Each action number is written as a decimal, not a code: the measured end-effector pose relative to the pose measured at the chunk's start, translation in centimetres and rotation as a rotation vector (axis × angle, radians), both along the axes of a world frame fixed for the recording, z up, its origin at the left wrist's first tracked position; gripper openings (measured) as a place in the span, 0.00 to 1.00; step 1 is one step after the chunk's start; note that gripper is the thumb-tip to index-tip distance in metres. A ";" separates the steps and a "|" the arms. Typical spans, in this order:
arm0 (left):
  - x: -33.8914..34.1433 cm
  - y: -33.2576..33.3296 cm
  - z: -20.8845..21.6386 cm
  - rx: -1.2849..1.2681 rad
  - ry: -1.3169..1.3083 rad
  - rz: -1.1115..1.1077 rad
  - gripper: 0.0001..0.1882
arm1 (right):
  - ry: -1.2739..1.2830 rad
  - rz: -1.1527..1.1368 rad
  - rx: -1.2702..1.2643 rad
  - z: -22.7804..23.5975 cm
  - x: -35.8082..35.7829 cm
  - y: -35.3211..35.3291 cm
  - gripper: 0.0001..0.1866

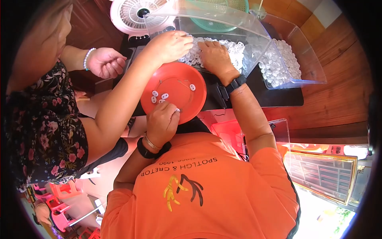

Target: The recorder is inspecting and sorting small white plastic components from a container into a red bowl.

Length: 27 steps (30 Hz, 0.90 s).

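My left hand [162, 124] is closed in a pinch over the near rim of a red round plate [181, 77]. A small white oval piece with two holes [178, 110] shows at its fingertips. Several similar white two-holed pieces [165, 96] and some thin wire-like bits lie on the plate. My right hand [216, 57], with a black watch at the wrist, reaches into a clear plastic bin [254, 36]. Its fingers are spread on a heap of the white pieces [234, 49]; the fingertips are partly hidden.
At the left, a co-worker in a floral top reaches one hand [173, 46] into the same bin; their other hand [106, 63] hovers beside. A second clear bin [304, 75] of white pieces stands right. Behind are a white fan [129, 16] and a green basket [223, 14].
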<state>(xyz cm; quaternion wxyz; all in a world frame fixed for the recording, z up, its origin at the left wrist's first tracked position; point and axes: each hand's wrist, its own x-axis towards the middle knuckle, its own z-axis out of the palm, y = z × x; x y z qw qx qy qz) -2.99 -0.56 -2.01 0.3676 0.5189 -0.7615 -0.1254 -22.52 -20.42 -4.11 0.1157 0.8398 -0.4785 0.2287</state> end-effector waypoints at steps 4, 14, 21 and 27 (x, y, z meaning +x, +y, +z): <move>0.1 -0.2 0.0 0.014 0.029 -0.008 0.06 | 0.065 -0.091 -0.006 0.6 -2.2 0.1 0.10; 0.2 0.5 -1.4 0.009 -0.066 0.037 0.08 | 0.067 -0.210 0.011 0.4 -5.6 0.0 0.15; -0.1 0.8 0.6 0.039 -0.004 0.030 0.10 | -0.161 0.104 -0.084 2.9 -4.3 5.7 0.16; -7.5 -8.4 3.2 0.046 -0.286 0.021 0.08 | -0.222 0.199 0.010 5.1 -2.2 13.9 0.16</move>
